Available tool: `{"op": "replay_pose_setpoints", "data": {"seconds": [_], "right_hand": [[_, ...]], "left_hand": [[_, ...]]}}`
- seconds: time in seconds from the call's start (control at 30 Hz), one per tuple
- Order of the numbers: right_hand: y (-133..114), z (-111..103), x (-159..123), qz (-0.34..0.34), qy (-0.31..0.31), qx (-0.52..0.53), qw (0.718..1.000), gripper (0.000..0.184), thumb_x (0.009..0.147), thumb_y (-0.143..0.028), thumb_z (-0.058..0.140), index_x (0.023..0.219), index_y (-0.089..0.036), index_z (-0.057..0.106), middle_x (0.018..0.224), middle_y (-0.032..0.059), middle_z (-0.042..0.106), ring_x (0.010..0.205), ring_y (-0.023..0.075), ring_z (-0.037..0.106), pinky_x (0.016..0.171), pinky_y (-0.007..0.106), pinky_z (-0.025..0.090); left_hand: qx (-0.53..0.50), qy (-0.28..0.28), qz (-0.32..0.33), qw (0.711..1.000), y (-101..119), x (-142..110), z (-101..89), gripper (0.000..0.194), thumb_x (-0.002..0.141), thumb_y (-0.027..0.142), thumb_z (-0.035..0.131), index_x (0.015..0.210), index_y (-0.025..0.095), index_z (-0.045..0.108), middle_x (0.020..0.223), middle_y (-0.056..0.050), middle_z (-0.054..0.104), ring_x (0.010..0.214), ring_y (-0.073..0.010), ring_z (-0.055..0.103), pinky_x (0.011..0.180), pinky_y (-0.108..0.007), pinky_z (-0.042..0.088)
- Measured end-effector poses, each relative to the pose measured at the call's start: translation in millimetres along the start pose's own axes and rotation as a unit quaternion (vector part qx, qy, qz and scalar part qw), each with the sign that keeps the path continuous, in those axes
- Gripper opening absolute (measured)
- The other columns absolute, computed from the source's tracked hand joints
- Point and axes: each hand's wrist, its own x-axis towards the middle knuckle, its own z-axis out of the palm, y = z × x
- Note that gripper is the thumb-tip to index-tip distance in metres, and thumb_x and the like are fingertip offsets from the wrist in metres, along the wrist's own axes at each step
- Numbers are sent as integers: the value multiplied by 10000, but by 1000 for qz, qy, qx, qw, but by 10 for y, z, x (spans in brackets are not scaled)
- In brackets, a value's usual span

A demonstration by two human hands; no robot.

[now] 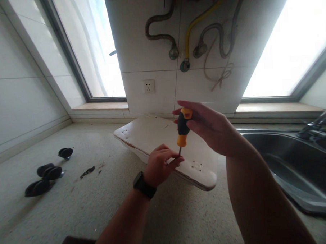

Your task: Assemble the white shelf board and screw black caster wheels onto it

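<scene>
A screwdriver (183, 126) with a black and orange handle stands nearly upright, its tip pointing down. My right hand (210, 125) is wrapped round the handle from the right. At the lower end of the metal shaft, my left hand (161, 164) pinches with thumb and finger; whether a screw is also between them is hidden. Both hands are over a white board-like piece (152, 131) with rounded corners, lying on the counter. Groups of small holes show near its corners, and its near edge looks worn. A dark watch is on my left wrist.
Several black caster wheels (52, 173) lie on the speckled counter (107, 210) at the left, near dark debris (87, 172). A steel sink (286, 167) and faucet (314, 124) are at the right. Hoses and valves (173, 51) hang on the tiled wall above a socket (149, 86).
</scene>
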Motion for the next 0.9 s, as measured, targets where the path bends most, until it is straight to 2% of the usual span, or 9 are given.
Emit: {"op": "replay_pose_setpoints", "data": {"seconds": [0.17,0.27,0.4,0.5,0.57,0.63,0.77,0.83,0.9], "right_hand": [[-39,66,30,-22,102,-172,980,377,844,-329,781,1198,-243,682,1003,41,608,839,162,627,725,308,586],[-67,168,50,-49,140,-254,956,331,819,-345,801,1107,-223,696,980,52,598,828,179,598,755,355,572],[-79,170,39,-48,53,-170,983,350,971,-229,548,1314,-229,617,1228,96,628,1054,199,634,944,386,536],[-57,66,17,0,-13,-37,999,425,993,-215,486,1415,-221,541,1270,94,642,1061,176,663,913,345,561],[-37,9,13,31,-1,-17,999,395,961,-282,597,1351,-215,593,1152,78,676,969,174,687,833,325,589],[-17,-2,23,26,55,-79,995,363,876,-344,738,1207,-215,669,1011,55,677,860,175,679,738,316,589],[30,98,68,-75,200,-297,931,327,743,-393,862,941,-221,668,866,25,649,730,165,595,670,332,511],[49,145,84,-102,223,-356,902,311,752,-385,849,882,-221,618,822,15,628,706,160,563,660,329,468],[57,151,87,-98,219,-380,893,307,790,-406,810,838,-220,571,800,14,603,690,157,537,637,324,435]], "left_hand": [[-3,-4,-1,1000,5,-4,5,153,954,333,700,1028,225,778,832,-41,735,824,-205,615,775,-344,507],[-25,17,-24,999,4,-17,34,168,897,371,770,978,224,776,888,-44,738,845,-203,638,777,-337,519],[-42,17,-37,998,9,-24,62,160,896,382,768,916,224,774,862,-45,731,822,-197,644,763,-329,526],[-36,3,-19,999,15,-21,65,115,920,334,746,937,224,776,868,-43,738,836,-199,645,794,-340,524],[-29,-5,-15,999,22,-19,61,101,930,311,735,969,229,779,865,-37,738,840,-198,642,799,-343,515],[-13,-14,-12,1000,33,-15,54,103,939,289,723,1007,240,781,864,-28,737,843,-198,635,800,-348,499],[20,-26,-10,999,49,-6,44,141,937,269,725,1070,262,774,883,-9,745,865,-200,628,836,-365,456],[21,-28,-12,999,47,-5,50,174,917,316,755,1082,262,769,894,-6,747,867,-200,627,839,-365,443],[21,-31,-10,999,41,-7,64,192,907,342,766,1080,259,769,896,-8,746,856,-200,624,826,-360,436]]}}
